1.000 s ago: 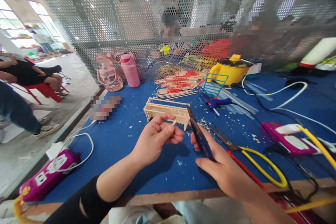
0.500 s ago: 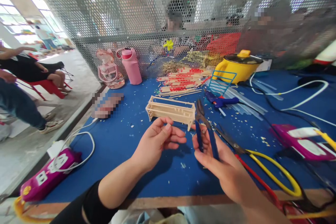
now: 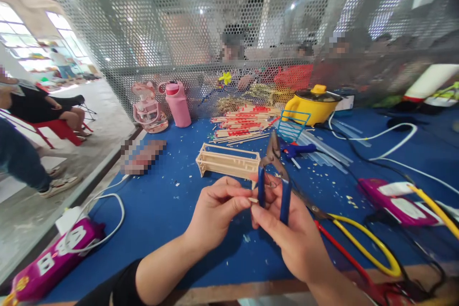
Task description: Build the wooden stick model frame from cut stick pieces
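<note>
Over the desk's near edge side (image 3: 201, 292), the left hand (image 3: 211, 213) pinches a short wooden stick (image 3: 253, 200) pointing crosswise toward the right hand (image 3: 300, 244), which grips blue-handled pliers (image 3: 285, 197).

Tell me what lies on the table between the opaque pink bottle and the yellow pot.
Head view: a pile of thin sticks, then a blue wire rack in front of the pot.
</note>
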